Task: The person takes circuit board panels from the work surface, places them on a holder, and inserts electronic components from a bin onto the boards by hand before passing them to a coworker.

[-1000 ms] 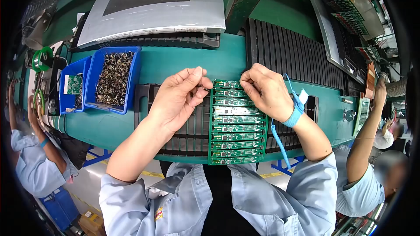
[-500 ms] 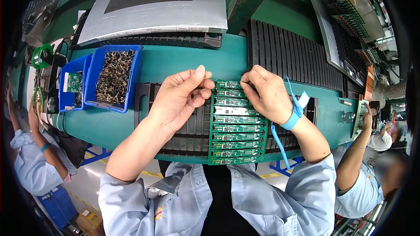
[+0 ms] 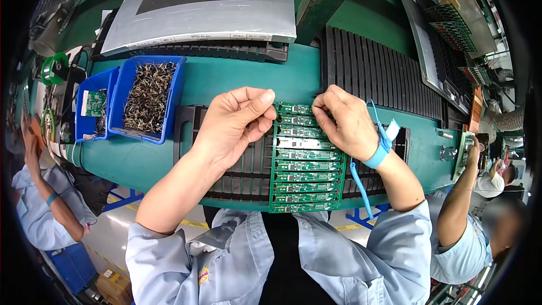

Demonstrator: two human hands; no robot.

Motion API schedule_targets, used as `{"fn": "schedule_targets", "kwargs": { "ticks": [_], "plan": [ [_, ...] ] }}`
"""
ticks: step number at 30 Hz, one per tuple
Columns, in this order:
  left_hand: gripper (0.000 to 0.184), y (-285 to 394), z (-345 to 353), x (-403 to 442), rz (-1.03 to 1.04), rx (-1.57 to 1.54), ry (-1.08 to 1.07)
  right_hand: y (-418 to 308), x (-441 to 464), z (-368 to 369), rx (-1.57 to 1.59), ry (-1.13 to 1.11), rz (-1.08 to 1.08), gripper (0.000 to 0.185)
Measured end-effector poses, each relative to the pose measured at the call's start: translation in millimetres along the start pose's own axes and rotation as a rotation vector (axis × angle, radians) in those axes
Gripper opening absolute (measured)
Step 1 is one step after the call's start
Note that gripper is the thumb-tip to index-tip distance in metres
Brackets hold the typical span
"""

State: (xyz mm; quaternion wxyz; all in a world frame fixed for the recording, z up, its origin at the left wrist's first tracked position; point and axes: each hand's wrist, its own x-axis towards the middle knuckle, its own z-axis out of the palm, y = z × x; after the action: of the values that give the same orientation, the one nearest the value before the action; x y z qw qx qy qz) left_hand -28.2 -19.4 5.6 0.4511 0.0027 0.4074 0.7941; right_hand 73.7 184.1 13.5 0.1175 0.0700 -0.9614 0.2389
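Observation:
A green circuit board panel [image 3: 307, 166], made of several narrow strips, lies over a black slotted rack in front of me. My left hand [image 3: 240, 118] is at the panel's upper left corner, thumb and index finger pinched together. Anything between those fingertips is too small or hidden to make out. At the panel's upper right, my right hand [image 3: 347, 121] has its fingertips closed close to the top strips; what they grip is hidden. A blue wrist strap [image 3: 377, 157] with a coiled cord circles my right wrist.
Left of the panel stands a blue bin [image 3: 148, 99] full of small metal-legged components. Beside it, a smaller blue bin [image 3: 95, 124] holds a green board piece. Black ribbed racks [image 3: 372, 70] and a grey framed plate [image 3: 203, 22] lie behind. Co-workers sit on both sides.
My left hand's thumb and index finger have drawn together, the thumb tipping forward to the right. My right hand has barely moved. The co-worker's arm at left has shifted.

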Motion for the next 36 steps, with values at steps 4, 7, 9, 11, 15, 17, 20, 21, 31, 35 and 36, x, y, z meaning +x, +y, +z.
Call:
{"fn": "schedule_targets", "kwargs": {
  "ticks": [4,7,9,11,15,17,20,21,31,35,36],
  "plan": [
    [0.016,0.5,-0.9,-0.6,-0.003,0.005,-0.029,-0.2,-0.3,0.5,0.007,0.004,0.019,0.008],
    [0.017,2.4,6.1,-1.7,-0.021,0.073,0.055,-0.7,0.0,-0.2,-0.012,-0.002,-0.004,0.007],
    [0.017,2.7,6.8,-1.9,-0.027,0.094,0.084,-1.2,0.4,-0.6,-0.018,-0.005,-0.012,0.007],
    [0.017,2.6,5.2,-2.1,-0.023,0.098,0.052,-2.8,1.0,0.1,-0.106,0.016,-0.062,0.006],
    [0.016,1.1,4.0,-1.5,-0.013,0.106,0.014,-4.5,-0.7,-2.2,-0.161,0.036,-0.087,0.005],
    [0.017,0.2,3.9,-1.3,-0.001,0.111,0.006,-4.4,-2.3,-5.5,-0.091,0.031,-0.04,0.004],
    [0.018,0.4,3.9,-1.7,-0.003,0.109,-0.004,-6.0,-1.6,-6.9,-0.004,0.017,0.023,0.005],
    [0.018,1.1,4.0,-1.9,-0.01,0.104,-0.011,-6.9,-0.9,-7.0,0.048,0.005,0.062,0.005],
    [0.02,0.4,-0.7,-0.6,-0.046,0.048,-0.071,-5.7,-1.9,-1.7,0.093,0.016,0.111,0.006],
    [0.02,1.3,0.8,-1.5,-0.079,0.03,-0.064,-4.6,-0.7,-2.0,-0.007,0.021,0.028,0.006],
    [0.021,1.7,1.9,-1.5,-0.091,0.034,-0.054,-4.4,0.0,-2.4,-0.072,0.027,-0.026,0.006]
  ]
}}
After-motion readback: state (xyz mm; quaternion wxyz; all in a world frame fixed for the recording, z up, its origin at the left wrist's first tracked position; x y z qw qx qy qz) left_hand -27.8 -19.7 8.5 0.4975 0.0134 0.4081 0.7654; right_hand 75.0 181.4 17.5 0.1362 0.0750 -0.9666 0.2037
